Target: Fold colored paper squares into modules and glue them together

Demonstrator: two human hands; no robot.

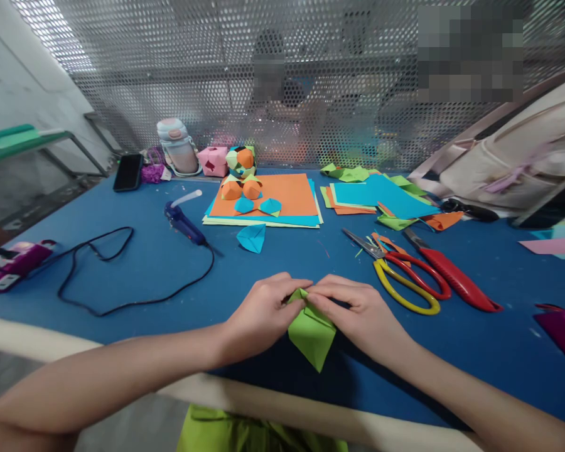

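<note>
Left hand (266, 311) and right hand (360, 314): close together, fingertips of both pinching the top edge of a folded lime-green paper piece (312, 336), its pointed end directed toward the wearer. Piece located over the near part of the blue flat surface (263, 276). Just beyond the hands: a small folded blue paper piece (252, 238), lying alone. Behind it, a stack of orange, blue and pale green paper sheets (282, 194), orange uppermost; on the stack, two blue folded paper pieces (270, 206) and two orange-and-green folded paper pieces (252, 187). At the far edge, a multicoloured faceted paper ball (242, 162), beside it a pink folded paper form (213, 161), then a pale lidded bottle (177, 147). Left of the stack: blue glue gun (183, 223) with a whitish stick protruding from its rear, black cord looping toward a purple power strip (21, 267). Black phone (129, 172) near the far left corner. Right of the hands: open-bladed scissors (390, 267) with one red and one yellow handle loop, orange paper scraps (390, 248) beside them; adjacent, a red-handled cutting tool (456, 276). Farther back, a loose pile of blue, orange and green paper (381, 194). Far right, a cream fabric bag (513, 144). Perforated metal panel (216, 75) behind all.
</note>
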